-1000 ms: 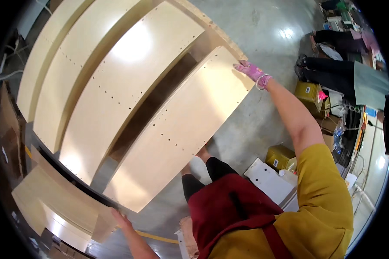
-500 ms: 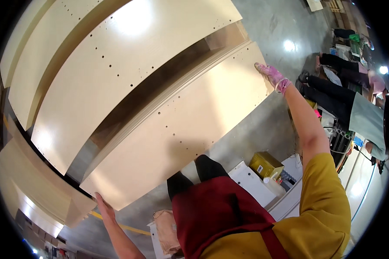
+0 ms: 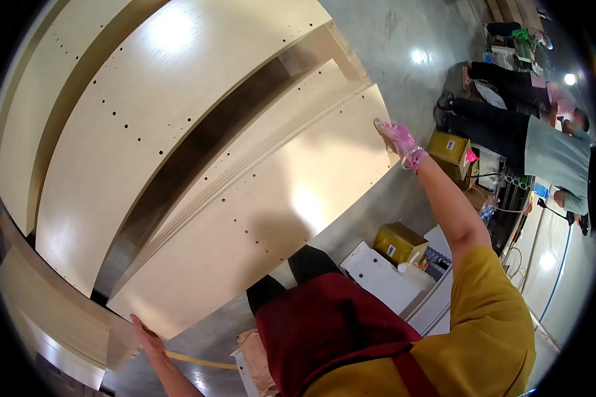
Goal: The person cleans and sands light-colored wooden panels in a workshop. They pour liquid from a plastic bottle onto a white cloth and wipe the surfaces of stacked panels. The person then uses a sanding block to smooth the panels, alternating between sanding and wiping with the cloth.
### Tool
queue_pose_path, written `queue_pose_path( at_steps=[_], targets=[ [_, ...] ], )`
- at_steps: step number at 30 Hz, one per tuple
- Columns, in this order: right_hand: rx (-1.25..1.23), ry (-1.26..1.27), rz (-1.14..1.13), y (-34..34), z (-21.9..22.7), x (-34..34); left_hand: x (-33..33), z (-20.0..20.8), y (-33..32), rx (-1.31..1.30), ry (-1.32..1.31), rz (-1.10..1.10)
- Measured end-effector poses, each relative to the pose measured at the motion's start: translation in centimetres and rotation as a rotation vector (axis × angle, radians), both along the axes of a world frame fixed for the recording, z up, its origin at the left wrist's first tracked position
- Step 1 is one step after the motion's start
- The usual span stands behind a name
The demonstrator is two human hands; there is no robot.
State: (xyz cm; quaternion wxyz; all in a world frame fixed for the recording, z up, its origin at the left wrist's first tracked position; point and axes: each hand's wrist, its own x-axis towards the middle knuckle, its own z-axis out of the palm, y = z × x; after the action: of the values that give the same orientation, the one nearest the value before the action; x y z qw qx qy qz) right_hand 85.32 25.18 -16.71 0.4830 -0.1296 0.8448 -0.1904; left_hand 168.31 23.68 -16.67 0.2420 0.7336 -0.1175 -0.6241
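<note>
A pale, flat wooden panel (image 3: 271,215) with rows of small drilled holes lies across in front of me, the nearest of several with stacked edges. My left hand (image 3: 148,336), bare, grips its left end with the thumb along the edge; the other fingers are mostly hidden underneath. At the opposite end my right hand (image 3: 397,140), in a thin pink glove, holds the short edge with its thumb on top. Just beyond the held panels, another drilled panel (image 3: 245,142) lies partly uncovered.
More large drilled panels (image 3: 139,99) stand in layers at the far left. Beside my legs are a white board (image 3: 377,274) and a yellow box (image 3: 400,243). Another yellow box (image 3: 448,155) sits at the right, near a person in grey (image 3: 553,155) and other workers.
The held panels have shifted toward me, away from the stack, uncovering more of the panel beyond. Both hands have kept their hold, and the view has shifted slightly.
</note>
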Motion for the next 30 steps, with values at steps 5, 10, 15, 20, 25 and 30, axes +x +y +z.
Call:
queue_pose_path(
  at_steps=[5, 10, 15, 20, 25, 30],
  targets=[
    [0.042, -0.172, -0.029, 3.0, 0.3, -0.5, 1.4, 0.0, -1.6, 0.088, 0.062, -0.052],
    [-0.059, -0.491, -0.101, 2.5, 0.6, -1.0, 1.6, 0.2, -1.8, 0.153, 0.044, -0.07],
    [-0.133, -0.365, -0.148, 2.3, 0.3, -0.5, 1.8, 0.5, -2.3, 0.187, 0.096, -0.15],
    [-0.055, -0.361, -0.116, 4.8, 2.6, 0.9, 4.5, 0.6, -2.9, 0.215, 0.065, -0.167],
    [0.055, -0.32, -0.165, 10.6, 7.5, 3.3, 6.3, 2.7, -2.9, 0.301, 0.086, -0.145],
    [0.099, -0.275, -0.287, 20.4, 15.1, 4.8, -4.3, 12.0, -4.5, 0.32, -0.397, -0.492]
  ],
)
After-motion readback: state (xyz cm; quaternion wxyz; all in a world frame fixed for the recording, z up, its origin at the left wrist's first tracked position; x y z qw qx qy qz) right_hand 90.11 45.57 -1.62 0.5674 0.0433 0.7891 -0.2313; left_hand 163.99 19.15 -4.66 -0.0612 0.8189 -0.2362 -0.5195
